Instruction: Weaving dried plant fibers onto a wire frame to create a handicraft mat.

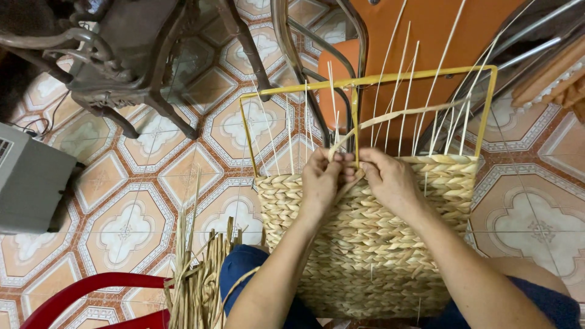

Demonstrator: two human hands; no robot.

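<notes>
Fingers (332,166) of the left hand (320,183) and right hand (390,180) pinch a pale flat reed strand (396,116) at the top edge of the half-woven straw basket (365,244) on its yellow wire frame (365,80), centre frame. It looks light, pliable, brittle if creased; fingertips are hidden behind the weave.

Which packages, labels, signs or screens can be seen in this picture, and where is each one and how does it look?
No package, label, sign or screen is in view.
Nearest such thing: a plain grey box-like appliance at the left edge on the tiled floor; no markings can be told on it.
Both hands, left hand and right hand, work on a woven straw panel in a yellow wire frame, which bears no tag.
</notes>
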